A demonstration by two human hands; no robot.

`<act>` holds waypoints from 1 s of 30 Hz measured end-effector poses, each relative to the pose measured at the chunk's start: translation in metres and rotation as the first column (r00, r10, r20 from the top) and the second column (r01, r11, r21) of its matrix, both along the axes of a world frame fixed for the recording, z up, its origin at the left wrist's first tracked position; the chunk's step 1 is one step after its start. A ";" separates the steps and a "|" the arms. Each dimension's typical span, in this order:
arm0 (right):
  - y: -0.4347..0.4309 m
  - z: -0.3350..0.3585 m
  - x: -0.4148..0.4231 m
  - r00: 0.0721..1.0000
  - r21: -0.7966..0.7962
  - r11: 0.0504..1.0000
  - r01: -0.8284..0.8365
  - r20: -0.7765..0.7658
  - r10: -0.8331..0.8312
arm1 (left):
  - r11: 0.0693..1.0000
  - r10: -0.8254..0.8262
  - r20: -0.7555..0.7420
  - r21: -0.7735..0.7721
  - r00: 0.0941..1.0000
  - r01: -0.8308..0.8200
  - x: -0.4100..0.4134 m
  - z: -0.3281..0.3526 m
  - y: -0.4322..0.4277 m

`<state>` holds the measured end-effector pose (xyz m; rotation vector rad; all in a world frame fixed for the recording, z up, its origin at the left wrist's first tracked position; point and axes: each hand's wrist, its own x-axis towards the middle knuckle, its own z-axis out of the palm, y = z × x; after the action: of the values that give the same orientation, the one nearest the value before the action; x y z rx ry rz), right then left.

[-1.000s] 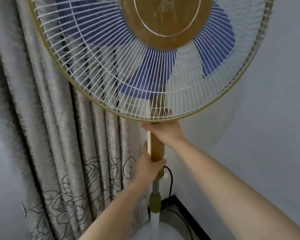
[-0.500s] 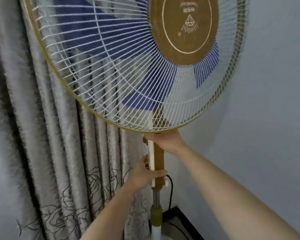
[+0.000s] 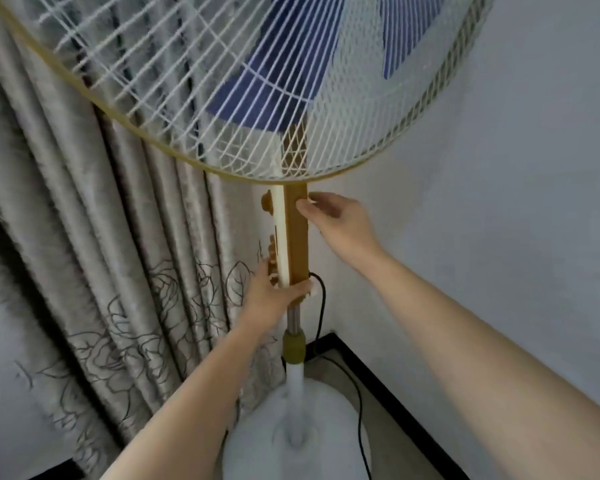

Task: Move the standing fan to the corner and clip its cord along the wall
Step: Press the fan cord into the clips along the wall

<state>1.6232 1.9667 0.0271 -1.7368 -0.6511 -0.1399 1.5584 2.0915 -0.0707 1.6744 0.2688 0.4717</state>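
The standing fan (image 3: 296, 237) has a white wire cage, blue blades, a brown and cream control column, a steel pole and a round white base (image 3: 298, 441). It stands upright in the corner between a curtain and a wall. My left hand (image 3: 274, 289) grips the bottom end of the control column. My right hand (image 3: 333, 220) rests on the column's upper right side, fingers loosely spread, thumb on its front. A black cord (image 3: 321, 306) leaves the column's lower end, hangs down behind the pole and runs across the floor past the base.
A grey pleated curtain (image 3: 125, 271) with a flower pattern hangs close on the left. A pale wall (image 3: 499, 202) with a black skirting board (image 3: 388, 386) stands on the right. The fan cage fills the top of the view.
The view has tilted down, showing the white base. My right hand has loosened from a full grip under the cage to a light touch on the column's side. My left hand keeps its hold.
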 end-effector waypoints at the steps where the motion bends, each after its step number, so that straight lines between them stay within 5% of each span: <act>1: -0.004 -0.012 0.000 1.000 0.008 1.000 0.020 -0.022 -0.020 | 0.999 0.039 -0.020 -0.006 0.999 -0.039 -0.002 -0.009 -0.003; 7: -0.030 -0.102 -0.002 0.985 -0.079 0.996 0.041 -0.163 -0.053 | 0.947 0.279 -0.191 -0.104 0.941 -0.302 -0.016 -0.080 -0.029; 13: -0.055 -0.193 0.011 0.951 -0.264 0.956 0.132 -0.237 -0.196 | 0.980 0.189 -0.157 -0.037 0.969 -0.197 -0.002 -0.116 -0.043; 18: -0.065 -0.271 0.023 0.920 -0.560 0.822 -0.104 -0.367 -0.133 | 0.988 0.034 -0.172 0.156 0.984 -0.007 0.028 -0.114 -0.049; 22: -0.062 -0.305 0.034 0.921 -0.609 0.772 -0.180 -0.379 -0.085 | 0.966 0.020 -0.186 0.258 0.982 0.029 0.047 -0.109 -0.051; 26: -0.061 -0.333 0.038 0.913 -0.646 0.762 -0.057 -0.343 -0.222 | 0.998 -0.053 -0.166 0.012 0.985 0.056 0.052 -0.112 -0.058; 30: -0.078 -0.342 0.046 0.883 -0.746 0.643 0.176 -0.168 -0.438 | 0.964 -0.140 -0.087 -0.240 0.986 0.116 0.058 -0.119 -0.070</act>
<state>1.6688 1.8889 -0.3152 -2.5620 -0.1147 0.2097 1.6167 2.0220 -0.1895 1.4762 0.2785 0.2466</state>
